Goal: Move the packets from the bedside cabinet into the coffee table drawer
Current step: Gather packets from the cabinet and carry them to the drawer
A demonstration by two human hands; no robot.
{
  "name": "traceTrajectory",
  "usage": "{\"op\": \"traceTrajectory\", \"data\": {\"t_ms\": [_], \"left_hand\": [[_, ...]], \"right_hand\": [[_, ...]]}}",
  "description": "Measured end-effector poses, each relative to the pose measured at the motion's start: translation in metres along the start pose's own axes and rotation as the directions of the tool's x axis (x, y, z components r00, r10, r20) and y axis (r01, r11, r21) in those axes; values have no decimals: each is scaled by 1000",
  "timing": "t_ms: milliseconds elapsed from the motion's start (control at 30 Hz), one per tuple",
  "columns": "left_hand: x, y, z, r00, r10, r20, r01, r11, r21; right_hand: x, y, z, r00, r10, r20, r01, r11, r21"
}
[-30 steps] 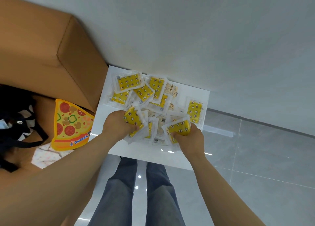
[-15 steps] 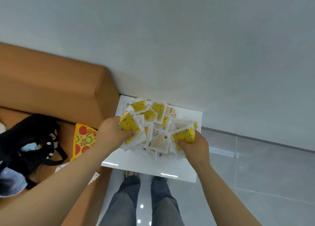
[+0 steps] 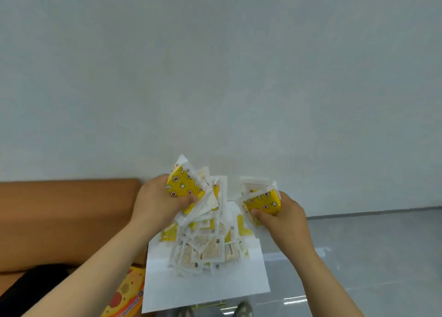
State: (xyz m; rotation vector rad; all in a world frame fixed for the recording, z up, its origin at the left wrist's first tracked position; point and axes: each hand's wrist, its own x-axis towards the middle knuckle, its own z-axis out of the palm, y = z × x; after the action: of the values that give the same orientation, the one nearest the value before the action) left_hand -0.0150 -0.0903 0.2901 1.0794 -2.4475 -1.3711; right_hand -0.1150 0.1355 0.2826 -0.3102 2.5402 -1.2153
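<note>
Showing a grey wall, a brown headboard and a white cabinet. Packets lie heaped on the cabinet top, below and between the hands. The left hand grips a fanned bunch, thumb across a yellow packet; the right hand, held apart from it, grips a smaller bunch. A pizza-print cushion lies left of the cabinet.

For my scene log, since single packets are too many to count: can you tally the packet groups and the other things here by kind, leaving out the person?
Gripped packet bunches: 2, one in the left hand, one in the right hand
Loose packet heap: 1
White bedside cabinet: 1
Pizza-print item: 1
Black object: 1
Total: 6
</note>
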Motion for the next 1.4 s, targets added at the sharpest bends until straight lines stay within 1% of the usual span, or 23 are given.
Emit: {"op": "traceTrajectory", "data": {"t_ms": [133,267,467,633,833,1000,1067,1133,1300,1400], "left_hand": [[-4,60,-4,991,137,6,-136,990,-23],[-20,123,9,962,271,40,-265,957,-118],[-71,214,51,881,460,111,-427,874,-233],[-138,283,104,790,590,164,-523,789,-323],[-229,353,184,680,692,244,-560,704,-437],[-306,398,259,569,752,334,-542,648,-535],[-327,408,279,533,766,358,-521,631,-575],[-354,420,308,475,784,400,-506,615,-604],[-404,448,374,349,790,504,-475,612,-632],[-427,467,417,255,792,555,-459,604,-651]], "right_hand": [[-19,-23,-52,988,-4,-153,13,998,57],[-43,-33,-114,948,-20,-316,50,995,87],[-93,-20,-215,854,-34,-520,119,984,130],[-151,12,-303,760,-27,-649,141,982,125],[-231,68,-404,631,-5,-776,111,990,84],[-303,118,-472,498,-9,-867,74,997,32],[-322,132,-489,467,1,-884,48,998,27],[-346,152,-507,409,30,-912,8,999,36],[-389,196,-542,291,94,-952,-63,995,79],[-405,221,-559,208,138,-968,-125,986,114]]}}
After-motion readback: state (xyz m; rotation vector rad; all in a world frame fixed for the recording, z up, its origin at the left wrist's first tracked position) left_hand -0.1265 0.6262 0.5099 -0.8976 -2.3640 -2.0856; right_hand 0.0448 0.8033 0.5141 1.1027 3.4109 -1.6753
